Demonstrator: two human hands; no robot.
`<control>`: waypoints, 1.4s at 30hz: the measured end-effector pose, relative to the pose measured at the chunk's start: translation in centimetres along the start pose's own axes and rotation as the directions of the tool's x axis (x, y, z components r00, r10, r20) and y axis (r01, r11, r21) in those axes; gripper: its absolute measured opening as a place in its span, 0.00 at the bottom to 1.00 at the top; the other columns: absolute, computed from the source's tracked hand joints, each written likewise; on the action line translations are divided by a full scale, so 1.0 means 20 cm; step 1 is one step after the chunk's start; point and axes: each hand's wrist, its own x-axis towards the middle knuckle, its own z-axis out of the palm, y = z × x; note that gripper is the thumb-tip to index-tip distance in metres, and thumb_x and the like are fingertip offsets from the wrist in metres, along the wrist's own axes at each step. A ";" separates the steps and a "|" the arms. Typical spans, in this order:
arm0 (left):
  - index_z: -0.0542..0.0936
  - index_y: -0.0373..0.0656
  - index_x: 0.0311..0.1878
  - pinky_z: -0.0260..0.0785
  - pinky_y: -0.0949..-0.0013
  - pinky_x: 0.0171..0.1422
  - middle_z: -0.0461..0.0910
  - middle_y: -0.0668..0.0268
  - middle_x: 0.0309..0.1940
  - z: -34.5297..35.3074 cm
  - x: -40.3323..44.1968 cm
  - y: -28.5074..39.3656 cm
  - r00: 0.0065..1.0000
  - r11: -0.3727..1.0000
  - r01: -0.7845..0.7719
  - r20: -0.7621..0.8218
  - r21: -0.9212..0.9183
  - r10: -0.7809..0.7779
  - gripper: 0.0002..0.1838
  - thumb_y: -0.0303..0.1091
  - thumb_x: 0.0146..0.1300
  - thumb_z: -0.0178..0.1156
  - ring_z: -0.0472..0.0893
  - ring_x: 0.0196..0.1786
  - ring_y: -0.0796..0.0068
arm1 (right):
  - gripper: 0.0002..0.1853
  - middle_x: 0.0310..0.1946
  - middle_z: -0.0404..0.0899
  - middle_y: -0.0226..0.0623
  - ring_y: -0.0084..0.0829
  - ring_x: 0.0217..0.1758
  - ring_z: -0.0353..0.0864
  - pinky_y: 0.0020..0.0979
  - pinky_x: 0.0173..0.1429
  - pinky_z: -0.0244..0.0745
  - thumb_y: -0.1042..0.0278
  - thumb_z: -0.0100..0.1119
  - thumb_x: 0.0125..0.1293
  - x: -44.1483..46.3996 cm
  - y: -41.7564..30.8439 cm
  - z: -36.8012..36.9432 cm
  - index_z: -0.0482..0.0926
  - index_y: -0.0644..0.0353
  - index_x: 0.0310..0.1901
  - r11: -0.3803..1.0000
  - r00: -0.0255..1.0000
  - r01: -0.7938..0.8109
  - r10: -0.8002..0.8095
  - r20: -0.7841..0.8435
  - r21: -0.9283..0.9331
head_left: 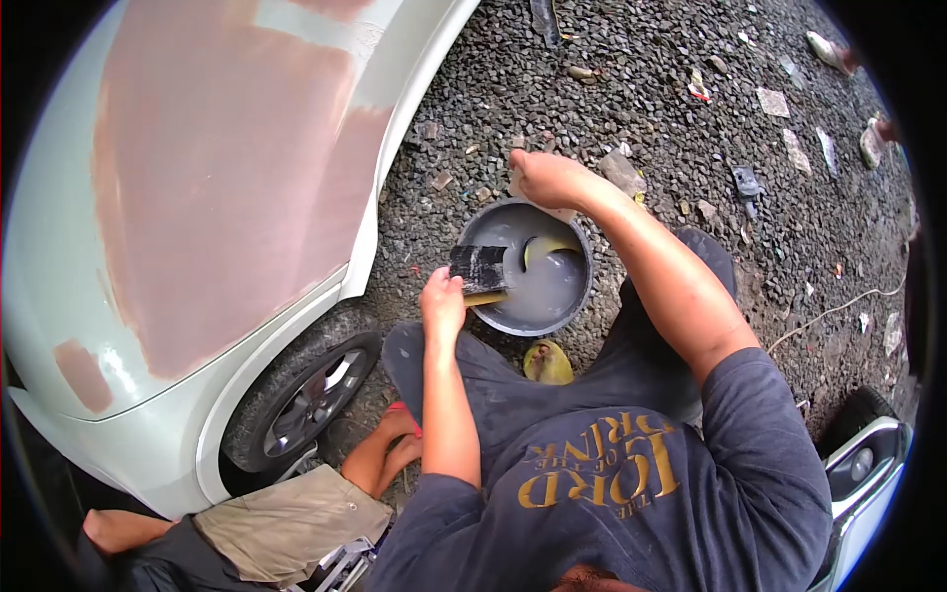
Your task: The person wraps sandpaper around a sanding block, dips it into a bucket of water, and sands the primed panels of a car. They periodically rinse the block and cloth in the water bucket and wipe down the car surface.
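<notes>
My left hand (443, 301) is closed on a black sanding block (477, 268) with a yellowish underside, held over the left rim of a dark round basin (589, 286). Cloudy grey water fills the basin, and a curved yellow and black piece (548, 253) lies in it. Above the basin's far rim, my right hand (543, 179) pinches a pale flat piece (546, 205), partly hidden by the hand. To the left is a light-coloured car panel (404, 109) with a large pinkish-brown patch (227, 168).
Gravel (631, 59) with scattered litter surrounds the basin. A car wheel (314, 395) stands at the lower left, beside another person's bare legs and khaki shorts (294, 523). Another vehicle's corner (868, 464) is at lower right. Someone's shoes (829, 51) show at upper right.
</notes>
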 end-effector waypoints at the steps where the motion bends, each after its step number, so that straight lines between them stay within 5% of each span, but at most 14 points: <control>1: 0.74 0.30 0.64 0.80 0.72 0.38 0.86 0.58 0.48 -0.08 -0.05 0.18 0.996 0.993 0.087 0.004 -0.074 -0.087 0.18 0.27 0.75 0.56 0.86 0.43 0.74 | 0.18 0.55 0.84 0.56 0.54 0.61 0.83 0.52 0.64 0.75 0.61 0.47 0.76 0.02 0.02 0.03 0.75 0.61 0.60 0.999 1.000 0.020 -0.020 0.002 0.027; 3: 0.73 0.31 0.65 0.81 0.72 0.42 0.84 0.62 0.45 -0.19 -0.06 0.35 0.981 0.947 0.193 0.012 -0.256 -0.196 0.18 0.26 0.75 0.55 0.84 0.44 0.77 | 0.21 0.55 0.84 0.56 0.55 0.59 0.83 0.51 0.63 0.75 0.54 0.48 0.78 0.02 -0.02 0.04 0.74 0.60 0.61 0.998 0.997 0.003 -0.007 0.073 0.060; 5: 0.75 0.38 0.60 0.82 0.71 0.41 0.83 0.67 0.46 -0.24 -0.04 0.36 0.991 0.914 0.126 0.007 -0.386 -0.133 0.13 0.28 0.76 0.55 0.85 0.44 0.78 | 0.28 0.53 0.85 0.55 0.56 0.55 0.84 0.50 0.61 0.75 0.40 0.49 0.78 0.02 -0.03 0.07 0.77 0.61 0.58 0.993 0.998 0.022 -0.029 0.062 0.116; 10: 0.71 0.47 0.58 0.84 0.64 0.48 0.80 0.71 0.47 -0.15 0.09 0.26 0.994 0.544 0.075 0.017 -0.836 -0.111 0.12 0.29 0.75 0.59 0.84 0.48 0.76 | 0.24 0.48 0.85 0.58 0.56 0.54 0.85 0.48 0.61 0.76 0.48 0.53 0.75 0.07 0.01 0.19 0.82 0.64 0.51 0.981 0.996 0.073 -0.081 0.034 0.179; 15: 0.62 0.45 0.62 0.83 0.57 0.58 0.74 0.70 0.45 -0.03 0.08 0.32 0.999 0.358 0.038 0.022 -0.933 -0.050 0.22 0.23 0.72 0.61 0.83 0.49 0.73 | 0.24 0.43 0.88 0.44 0.37 0.48 0.86 0.41 0.53 0.79 0.49 0.56 0.76 0.02 0.00 0.25 0.81 0.67 0.48 0.862 0.984 -0.060 -0.034 0.175 0.504; 19: 0.61 0.47 0.61 0.83 0.56 0.59 0.73 0.72 0.40 -0.03 0.06 0.40 0.995 0.311 0.096 0.093 -0.945 -0.025 0.22 0.20 0.72 0.59 0.82 0.45 0.76 | 0.27 0.38 0.84 0.36 0.19 0.40 0.79 0.28 0.39 0.76 0.52 0.70 0.68 0.06 -0.02 0.27 0.76 0.64 0.58 0.517 0.979 -0.190 0.035 0.201 0.835; 22: 0.63 0.48 0.58 0.83 0.57 0.60 0.73 0.75 0.37 0.00 0.06 0.36 0.996 0.267 0.071 0.082 -0.961 0.030 0.20 0.19 0.72 0.59 0.81 0.44 0.78 | 0.20 0.40 0.82 0.29 0.18 0.31 0.76 0.25 0.39 0.74 0.55 0.66 0.71 0.01 -0.10 0.21 0.76 0.59 0.56 0.498 0.978 -0.208 0.126 0.167 0.842; 25: 0.66 0.49 0.54 0.83 0.58 0.59 0.73 0.79 0.35 -0.01 0.08 0.34 0.992 0.355 0.084 0.113 -0.931 0.063 0.17 0.18 0.71 0.59 0.81 0.43 0.80 | 0.15 0.38 0.79 0.26 0.18 0.31 0.72 0.26 0.38 0.70 0.59 0.66 0.70 0.05 -0.09 0.23 0.78 0.58 0.51 0.559 0.992 -0.125 0.085 0.093 0.820; 28: 0.68 0.46 0.61 0.79 0.58 0.63 0.76 0.73 0.43 -0.03 0.02 0.43 0.987 0.370 0.111 0.145 -0.922 0.064 0.20 0.19 0.71 0.60 0.81 0.51 0.76 | 0.11 0.36 0.82 0.33 0.25 0.39 0.79 0.31 0.46 0.74 0.66 0.65 0.67 0.06 -0.03 0.25 0.80 0.61 0.47 0.702 0.998 -0.016 0.051 -0.028 0.712; 30: 0.66 0.45 0.69 0.75 0.55 0.67 0.76 0.65 0.55 0.00 0.05 0.37 0.998 0.519 0.058 0.033 -0.853 -0.058 0.28 0.22 0.69 0.64 0.78 0.61 0.68 | 0.11 0.37 0.85 0.38 0.28 0.41 0.82 0.35 0.48 0.76 0.68 0.63 0.66 0.08 -0.01 0.25 0.80 0.61 0.47 0.806 0.990 0.075 0.011 -0.142 0.588; 31: 0.65 0.44 0.73 0.73 0.54 0.70 0.75 0.61 0.61 0.02 0.06 0.34 0.993 0.588 0.042 -0.031 -0.808 -0.114 0.32 0.23 0.68 0.66 0.76 0.66 0.64 | 0.11 0.39 0.87 0.45 0.39 0.44 0.88 0.42 0.50 0.79 0.66 0.60 0.66 0.03 -0.05 0.21 0.81 0.57 0.49 0.911 0.963 0.131 -0.023 -0.269 0.390; 35: 0.60 0.44 0.79 0.59 0.50 0.79 0.63 0.55 0.77 0.03 0.06 0.32 0.966 0.889 -0.221 -0.213 -0.401 0.144 0.42 0.28 0.64 0.70 0.64 0.78 0.56 | 0.11 0.36 0.87 0.46 0.53 0.40 0.87 0.52 0.46 0.80 0.62 0.57 0.67 -0.07 -0.13 0.21 0.81 0.49 0.49 0.974 0.921 0.225 -0.220 -0.323 -0.022; 38: 0.70 0.42 0.73 0.62 0.53 0.77 0.69 0.57 0.74 0.02 0.07 0.37 0.921 0.901 -0.350 -0.267 -0.256 0.283 0.35 0.26 0.63 0.70 0.68 0.76 0.59 | 0.10 0.40 0.88 0.43 0.52 0.40 0.87 0.54 0.46 0.81 0.68 0.59 0.65 -0.12 -0.13 0.28 0.80 0.52 0.47 0.847 0.806 0.518 -0.531 -0.263 -0.120; 42: 0.84 0.37 0.50 0.71 0.57 0.71 0.83 0.54 0.60 0.01 0.09 0.33 0.857 0.850 -0.491 -0.281 -0.189 0.433 0.12 0.17 0.65 0.63 0.81 0.66 0.54 | 0.24 0.54 0.85 0.48 0.47 0.56 0.86 0.43 0.59 0.80 0.71 0.59 0.64 -0.19 -0.16 0.27 0.77 0.58 0.63 0.905 0.937 0.348 -0.325 -0.129 0.244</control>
